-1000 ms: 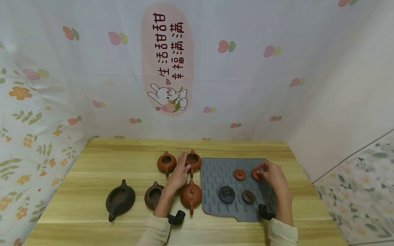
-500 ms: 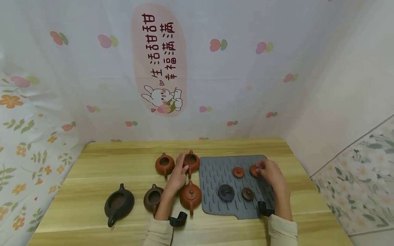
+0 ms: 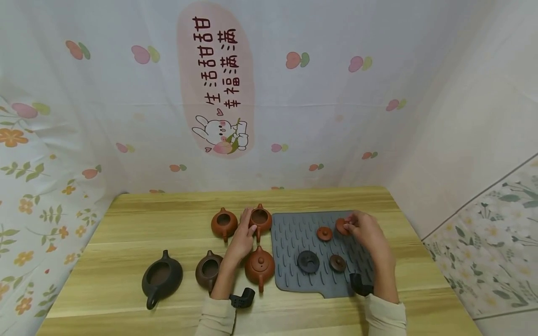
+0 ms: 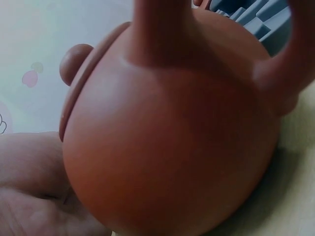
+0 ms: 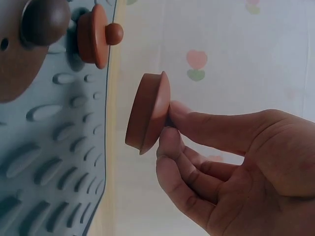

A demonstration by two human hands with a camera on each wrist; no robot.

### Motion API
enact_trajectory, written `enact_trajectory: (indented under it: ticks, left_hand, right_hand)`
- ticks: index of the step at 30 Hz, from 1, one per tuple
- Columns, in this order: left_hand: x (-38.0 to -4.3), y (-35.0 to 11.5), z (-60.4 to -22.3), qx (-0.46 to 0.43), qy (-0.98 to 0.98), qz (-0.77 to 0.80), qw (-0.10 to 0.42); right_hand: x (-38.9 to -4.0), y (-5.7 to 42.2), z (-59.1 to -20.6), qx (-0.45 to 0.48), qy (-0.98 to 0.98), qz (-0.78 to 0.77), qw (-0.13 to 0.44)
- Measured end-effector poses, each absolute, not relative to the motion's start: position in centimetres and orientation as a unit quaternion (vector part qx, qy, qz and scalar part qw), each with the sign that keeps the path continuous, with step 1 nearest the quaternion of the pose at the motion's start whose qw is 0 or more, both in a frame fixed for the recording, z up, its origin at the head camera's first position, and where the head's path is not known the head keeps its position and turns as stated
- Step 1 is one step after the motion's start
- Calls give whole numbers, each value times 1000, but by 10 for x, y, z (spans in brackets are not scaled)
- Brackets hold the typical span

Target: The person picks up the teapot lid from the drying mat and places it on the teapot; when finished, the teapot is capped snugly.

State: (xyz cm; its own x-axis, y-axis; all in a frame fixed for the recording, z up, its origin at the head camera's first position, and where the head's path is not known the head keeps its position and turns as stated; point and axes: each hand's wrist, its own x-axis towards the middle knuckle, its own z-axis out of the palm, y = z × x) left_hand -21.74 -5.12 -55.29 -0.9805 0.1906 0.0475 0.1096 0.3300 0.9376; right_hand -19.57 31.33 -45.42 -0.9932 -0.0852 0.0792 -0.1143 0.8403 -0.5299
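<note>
Orange lid (image 5: 148, 113) above the mat (image 3: 292, 233): our right hand (image 3: 366, 231) pinches it by fingertips, and a loose grip could drop it; our left hand (image 3: 242, 239), fingers nearly straight, touches an open teapot (image 3: 262, 224).

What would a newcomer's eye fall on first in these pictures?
Probably the bunny print on the cloth behind the table. Next, perhaps the right hand pinching an orange lid above the gray mat. Then the black teapot, farthest left on the table.
</note>
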Motion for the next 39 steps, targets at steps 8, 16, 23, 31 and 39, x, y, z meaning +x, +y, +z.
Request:
enact_trajectory:
  ticks: [8, 16, 23, 31, 39]
  left_hand:
    - [-211, -52, -544, 88, 808, 581, 50]
    - [-211, -53, -545, 93, 810, 577, 40]
    - [-211, -52, -543, 81, 807, 583, 51]
    - [-210, -50, -536, 85, 806, 582, 61]
    - [-209, -52, -538, 82, 806, 583, 53]
  right_hand:
    - [-197, 298, -450, 81, -959, 269, 33]
    - [-196, 287, -447, 95, -954, 281, 34]
    - [-194, 286, -446, 95, -956, 276, 38]
    - [-192, 276, -443, 100, -958, 266, 44]
    - [-190, 269, -442, 99, -959, 260, 47]
